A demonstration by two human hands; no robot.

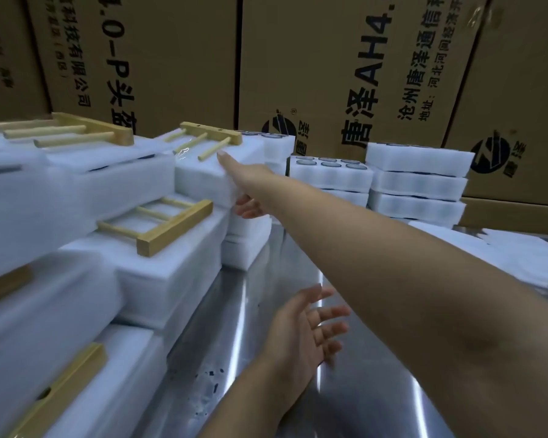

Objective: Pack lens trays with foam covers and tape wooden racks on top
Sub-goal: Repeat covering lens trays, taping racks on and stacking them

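Wooden racks point(174, 227) lie atop stacked white foam-covered trays point(171, 279).

right hand point(246, 186) grips a foam pack point(200, 181) bearing a wooden rack point(210, 138); left hand point(301, 336) hovers splayed.

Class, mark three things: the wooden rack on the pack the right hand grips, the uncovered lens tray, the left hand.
wooden rack point(211, 131): head view, on its flat crossbar.
uncovered lens tray point(329, 180): head view, on its front foam wall.
left hand point(298, 330): head view, on the open palm.
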